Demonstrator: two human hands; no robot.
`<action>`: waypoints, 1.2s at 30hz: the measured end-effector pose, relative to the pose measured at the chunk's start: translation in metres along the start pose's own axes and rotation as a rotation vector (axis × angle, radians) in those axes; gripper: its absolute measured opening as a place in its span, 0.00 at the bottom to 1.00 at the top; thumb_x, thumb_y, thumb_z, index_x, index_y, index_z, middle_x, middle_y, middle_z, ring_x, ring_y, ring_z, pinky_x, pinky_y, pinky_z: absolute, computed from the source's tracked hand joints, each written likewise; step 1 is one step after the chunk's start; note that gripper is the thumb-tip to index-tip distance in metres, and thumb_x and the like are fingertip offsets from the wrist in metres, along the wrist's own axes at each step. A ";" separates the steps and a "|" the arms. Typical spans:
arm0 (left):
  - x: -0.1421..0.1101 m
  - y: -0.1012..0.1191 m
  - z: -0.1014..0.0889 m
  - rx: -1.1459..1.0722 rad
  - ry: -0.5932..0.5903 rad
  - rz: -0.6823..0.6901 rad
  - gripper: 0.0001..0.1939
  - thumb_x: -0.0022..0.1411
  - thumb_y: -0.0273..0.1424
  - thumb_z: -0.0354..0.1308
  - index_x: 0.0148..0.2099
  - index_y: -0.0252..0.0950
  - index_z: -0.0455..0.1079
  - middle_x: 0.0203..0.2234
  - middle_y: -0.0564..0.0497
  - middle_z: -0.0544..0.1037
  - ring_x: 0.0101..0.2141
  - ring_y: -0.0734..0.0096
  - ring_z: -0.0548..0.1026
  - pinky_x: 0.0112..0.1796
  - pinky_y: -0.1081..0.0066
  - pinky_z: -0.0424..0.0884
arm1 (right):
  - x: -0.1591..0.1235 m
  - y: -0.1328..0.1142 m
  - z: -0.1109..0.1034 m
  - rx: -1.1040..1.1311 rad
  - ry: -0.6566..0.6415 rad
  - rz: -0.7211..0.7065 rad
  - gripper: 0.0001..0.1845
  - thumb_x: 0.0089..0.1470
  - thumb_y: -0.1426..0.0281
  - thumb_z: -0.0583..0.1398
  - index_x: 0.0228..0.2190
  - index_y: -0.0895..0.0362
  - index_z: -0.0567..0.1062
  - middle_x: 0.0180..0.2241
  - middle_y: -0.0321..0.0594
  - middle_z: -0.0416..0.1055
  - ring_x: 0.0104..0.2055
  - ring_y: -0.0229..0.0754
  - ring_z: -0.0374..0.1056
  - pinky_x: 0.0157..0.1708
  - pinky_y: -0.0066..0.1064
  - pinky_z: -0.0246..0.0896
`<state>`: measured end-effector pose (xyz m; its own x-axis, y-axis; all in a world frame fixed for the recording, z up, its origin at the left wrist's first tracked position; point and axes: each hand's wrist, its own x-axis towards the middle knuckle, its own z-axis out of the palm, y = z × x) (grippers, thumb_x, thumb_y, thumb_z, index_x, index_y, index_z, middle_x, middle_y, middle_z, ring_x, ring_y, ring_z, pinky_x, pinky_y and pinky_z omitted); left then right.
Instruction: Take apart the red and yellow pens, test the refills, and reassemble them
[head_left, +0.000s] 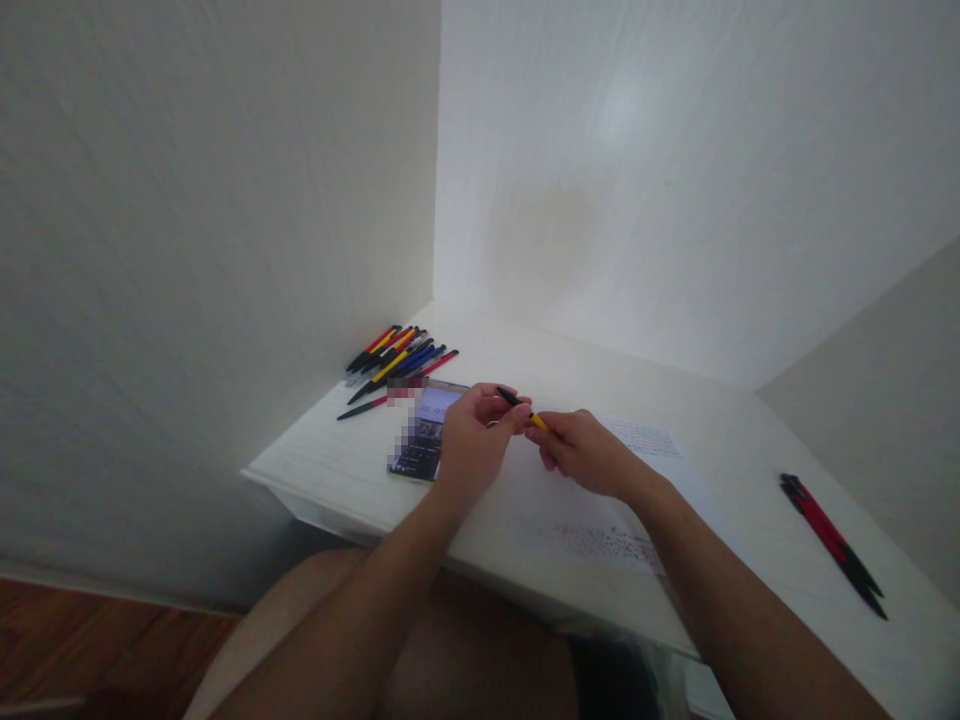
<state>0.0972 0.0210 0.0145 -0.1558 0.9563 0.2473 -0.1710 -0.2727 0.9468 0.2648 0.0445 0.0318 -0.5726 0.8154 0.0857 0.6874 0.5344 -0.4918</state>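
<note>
Between my two hands is a yellow and black pen (539, 422), tilted, its black end pointing up and to the left. My left hand (484, 425) pinches the black part with thumb and fingers. Around the yellow barrel, the fingers of my right hand (581, 447) are closed. Both hands are above the table, over written paper (645, 440) that lies partly under my right forearm. Just left of my left hand, a phone (420, 455) lies with its screen lit; part of it is covered by the hand and part is blurred.
Several pens (394, 360) in red, yellow, blue and black lie heaped at the table's back left, against the wall. Two red and black pens (832, 540) lie side by side on the right. White walls enclose the white table (330, 440) at the back and sides.
</note>
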 end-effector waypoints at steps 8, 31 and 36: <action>-0.003 -0.011 0.006 -0.130 0.064 0.041 0.16 0.64 0.41 0.58 0.40 0.31 0.74 0.34 0.44 0.81 0.31 0.67 0.80 0.32 0.69 0.80 | 0.002 0.001 0.000 -0.122 0.057 -0.029 0.21 0.67 0.62 0.50 0.26 0.56 0.72 0.21 0.36 0.71 0.22 0.36 0.63 0.26 0.30 0.53; 0.003 -0.011 -0.003 -0.079 -0.140 0.052 0.14 0.66 0.38 0.55 0.38 0.33 0.75 0.33 0.45 0.80 0.33 0.67 0.79 0.33 0.70 0.78 | -0.001 -0.002 0.003 0.127 0.057 -0.072 0.10 0.64 0.63 0.52 0.36 0.56 0.69 0.33 0.40 0.71 0.33 0.41 0.64 0.33 0.33 0.60; 0.000 -0.010 0.002 0.026 -0.132 0.135 0.11 0.67 0.33 0.53 0.38 0.35 0.75 0.31 0.49 0.80 0.29 0.71 0.78 0.31 0.74 0.76 | -0.001 -0.004 0.003 0.239 -0.020 -0.021 0.12 0.63 0.63 0.54 0.35 0.56 0.73 0.27 0.36 0.68 0.27 0.37 0.60 0.27 0.30 0.56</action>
<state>0.1007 0.0239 0.0057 -0.0465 0.9170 0.3961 -0.1316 -0.3987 0.9076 0.2611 0.0412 0.0307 -0.5961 0.7986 0.0826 0.5512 0.4819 -0.6811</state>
